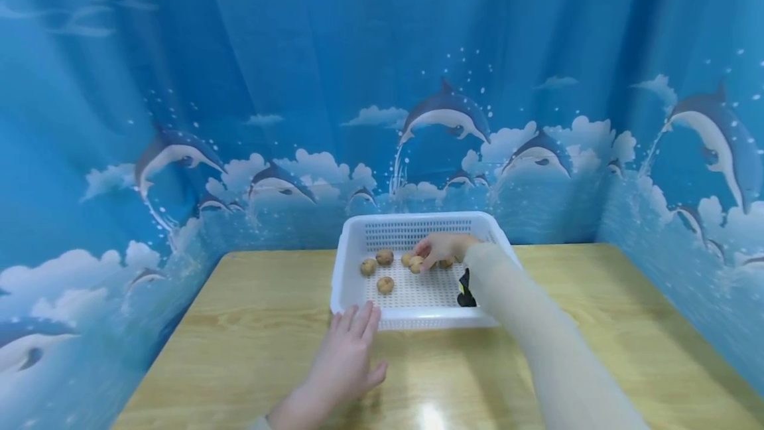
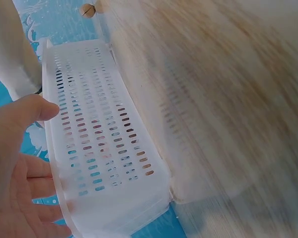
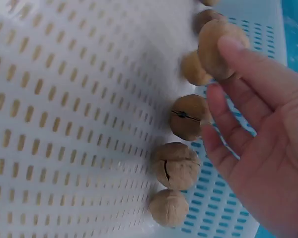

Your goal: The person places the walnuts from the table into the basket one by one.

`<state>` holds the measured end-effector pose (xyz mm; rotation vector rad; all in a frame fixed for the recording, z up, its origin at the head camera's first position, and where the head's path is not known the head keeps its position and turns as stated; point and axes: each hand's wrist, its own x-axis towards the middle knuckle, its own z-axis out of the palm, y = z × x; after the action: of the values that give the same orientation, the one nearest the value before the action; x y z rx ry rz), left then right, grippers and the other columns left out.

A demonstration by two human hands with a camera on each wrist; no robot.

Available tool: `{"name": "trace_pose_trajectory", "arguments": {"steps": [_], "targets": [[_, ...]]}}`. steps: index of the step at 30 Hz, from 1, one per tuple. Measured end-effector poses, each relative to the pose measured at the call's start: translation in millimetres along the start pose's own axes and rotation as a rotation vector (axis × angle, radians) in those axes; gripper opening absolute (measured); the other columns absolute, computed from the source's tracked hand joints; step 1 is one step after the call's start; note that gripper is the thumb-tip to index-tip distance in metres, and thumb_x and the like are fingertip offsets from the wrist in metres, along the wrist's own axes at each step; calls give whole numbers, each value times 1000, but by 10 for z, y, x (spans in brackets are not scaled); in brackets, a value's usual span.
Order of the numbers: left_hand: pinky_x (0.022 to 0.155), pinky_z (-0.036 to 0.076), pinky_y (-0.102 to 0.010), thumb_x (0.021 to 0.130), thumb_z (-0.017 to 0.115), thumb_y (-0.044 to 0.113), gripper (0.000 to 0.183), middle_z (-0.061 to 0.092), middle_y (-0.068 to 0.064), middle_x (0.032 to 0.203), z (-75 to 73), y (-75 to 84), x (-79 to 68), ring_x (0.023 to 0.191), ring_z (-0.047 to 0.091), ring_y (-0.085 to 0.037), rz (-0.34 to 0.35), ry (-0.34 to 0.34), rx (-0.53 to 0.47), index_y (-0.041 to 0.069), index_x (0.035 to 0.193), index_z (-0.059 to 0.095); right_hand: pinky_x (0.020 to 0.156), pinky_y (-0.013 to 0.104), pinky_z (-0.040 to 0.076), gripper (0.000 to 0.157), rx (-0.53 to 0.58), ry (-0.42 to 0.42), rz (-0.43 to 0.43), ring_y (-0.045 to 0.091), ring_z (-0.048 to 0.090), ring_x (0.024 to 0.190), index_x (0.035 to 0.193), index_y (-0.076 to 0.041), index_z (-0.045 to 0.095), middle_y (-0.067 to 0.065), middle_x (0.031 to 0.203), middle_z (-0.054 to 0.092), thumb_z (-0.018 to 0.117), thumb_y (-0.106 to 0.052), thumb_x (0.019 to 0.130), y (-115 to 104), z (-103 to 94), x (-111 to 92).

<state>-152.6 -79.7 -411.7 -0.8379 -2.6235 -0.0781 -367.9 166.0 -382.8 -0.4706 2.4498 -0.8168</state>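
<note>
Several walnuts lie in a white perforated plastic basket (image 1: 412,312) on the table. My right hand (image 1: 444,246) reaches into it and pinches one walnut (image 3: 213,52) between thumb and fingers. Close under that hand, the right wrist view shows a cracked walnut (image 3: 188,116) and another split walnut (image 3: 176,166) in a row along the basket. Farther left in the head view are a darker walnut (image 1: 384,257) and a nearer walnut (image 1: 384,285). My left hand (image 1: 349,357) is at the basket's front left rim, fingers extended and thumb out to the side.
The basket stands at the back of a light wooden table (image 1: 256,324). Behind and at both sides hangs a blue curtain (image 1: 334,85) printed with dolphins. Below the right forearm, at the basket's front right, shows a black thing (image 1: 465,289) with a yellow patch.
</note>
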Motion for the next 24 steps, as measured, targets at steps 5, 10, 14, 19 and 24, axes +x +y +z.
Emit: {"name": "trace_pose_trajectory", "arguments": {"steps": [5,10,14,19,24], "targets": [[98,36,-58,74,70,48,82,43,-21,138,-1,48,-16,119,45,-42,-14,-27,-12,-3,134,46,97,43,42,39,-92,-72,-50,20,52,111,114,-14,63,0,116,59,76,-19,77,23,137,75],[98,36,-58,74,70,48,83,43,-20,139,-14,67,-12,120,45,-41,-21,-42,-16,-3,134,45,97,41,42,33,-141,-96,-32,18,51,110,108,-19,66,-3,114,59,76,-17,77,-6,214,115],[99,35,-58,75,69,48,83,41,-20,140,-21,69,-8,122,43,-41,-24,-57,-25,-3,135,44,100,45,40,42,-130,-70,-33,22,50,116,117,-18,64,-2,120,59,77,-19,76,-12,201,93],[99,34,-58,75,69,47,83,41,-21,140,-20,50,12,122,43,-42,-25,-55,-26,-3,135,43,104,48,35,46,-53,-44,-54,25,46,122,124,-15,60,-1,125,58,72,-19,81,-91,49,-19],[99,34,-58,76,69,47,82,42,-21,139,-19,18,25,121,44,-42,-31,-55,-27,-4,135,44,102,46,38,45,-52,-13,-154,29,43,125,130,-11,55,3,131,54,65,-20,88,-166,-207,-162]]}}
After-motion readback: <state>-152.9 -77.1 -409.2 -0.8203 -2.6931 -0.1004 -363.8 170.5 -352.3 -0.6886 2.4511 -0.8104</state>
